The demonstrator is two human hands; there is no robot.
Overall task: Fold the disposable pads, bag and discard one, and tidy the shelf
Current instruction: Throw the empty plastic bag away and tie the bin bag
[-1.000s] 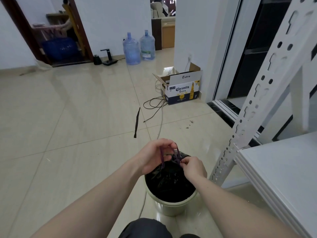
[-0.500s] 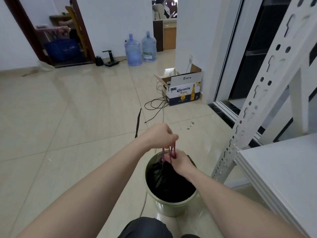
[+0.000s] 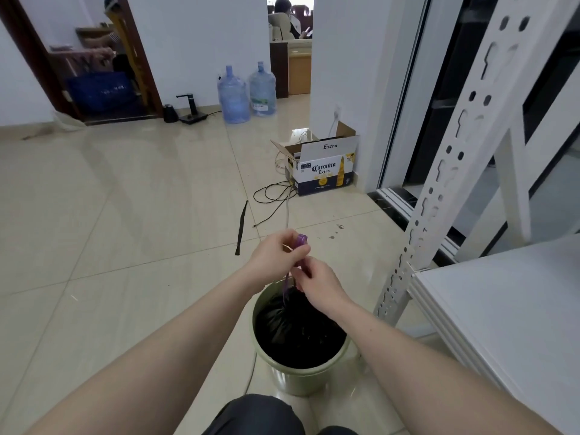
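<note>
1. Head view looks down at both of my bare forearms reaching over a pale green bin [image 3: 301, 376] on the tiled floor [image 3: 125, 215].
2. My left hand [image 3: 276, 257] has its fingers curled round the purple drawstring [image 3: 302, 240] of the black bag [image 3: 298, 334] — the loop sticks out above the knuckles.
3. My right hand [image 3: 317, 281] sits just below the left, touching it, and pinches the same strings where they run down to the gathered neck of the bag.
4. The bag lies inside the bin, its mouth drawn together into a bunch at the far rim.
5. A white metal shelf [image 3: 508, 309] stands just right of the bin, its slotted upright leaning across the frame.
6. Farther off on the floor — a Coronita box [image 3: 324, 174] with loose cables [image 3: 273, 196] beside it, a black strap [image 3: 241, 227], and two water jugs [image 3: 246, 91] by the wall.
7. I cannot tell what is in the bag.
</note>
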